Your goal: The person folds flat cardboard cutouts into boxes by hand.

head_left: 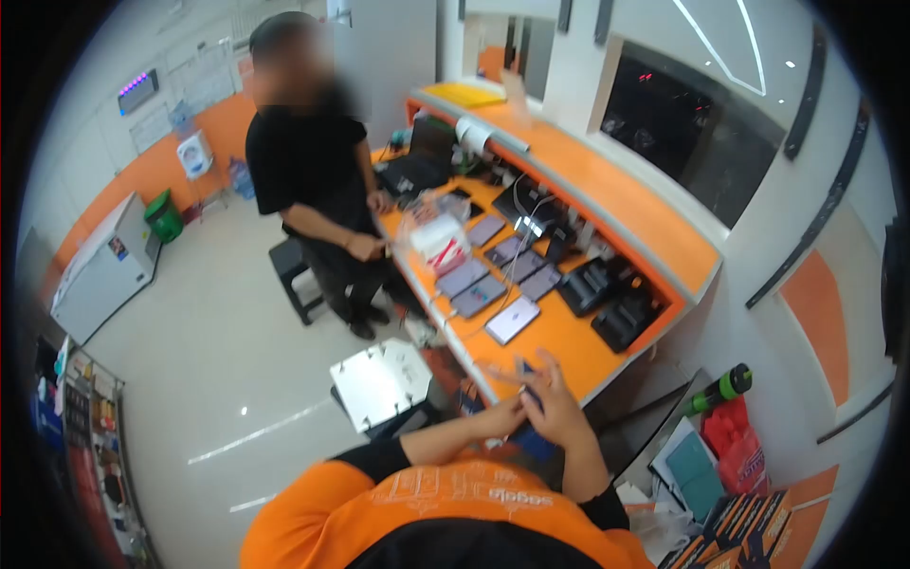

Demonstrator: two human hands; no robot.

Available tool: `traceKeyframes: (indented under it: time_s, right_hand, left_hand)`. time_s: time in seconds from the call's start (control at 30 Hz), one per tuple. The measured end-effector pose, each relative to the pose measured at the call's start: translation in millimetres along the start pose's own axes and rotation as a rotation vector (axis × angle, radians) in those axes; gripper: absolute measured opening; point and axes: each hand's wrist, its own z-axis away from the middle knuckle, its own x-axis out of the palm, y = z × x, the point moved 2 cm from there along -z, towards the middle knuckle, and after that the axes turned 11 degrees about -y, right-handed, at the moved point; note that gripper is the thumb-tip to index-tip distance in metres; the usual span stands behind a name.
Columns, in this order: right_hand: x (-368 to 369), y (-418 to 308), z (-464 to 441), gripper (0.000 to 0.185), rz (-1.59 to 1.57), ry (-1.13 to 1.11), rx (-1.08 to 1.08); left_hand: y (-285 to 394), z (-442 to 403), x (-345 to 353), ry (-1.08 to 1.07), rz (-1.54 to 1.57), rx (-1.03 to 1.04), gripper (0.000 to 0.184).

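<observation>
At the orange desk [588, 353], the left hand [509, 414] and half-spread right hand [557, 410] sit close together, maybe resting, any hold too blurry to tell, and touching the white-screened phone [513, 321] on top takes a reach.

The pale floor [218, 332] (glossy) meets orange-banded walls [133, 188].

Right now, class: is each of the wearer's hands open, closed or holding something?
Left hand: blurred; its state cannot be told.
Right hand: fingers extended, but whether it holds something cannot be told.
</observation>
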Motion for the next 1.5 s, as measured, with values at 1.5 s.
traceKeyframes:
  time_s: [1.5]
  right_hand:
    - [5, 40, 23, 0.030, 0.078, 0.254, 0.289]
  left_hand:
    - [-14, -18, -7, 0.183, -0.130, 0.079, 0.039]
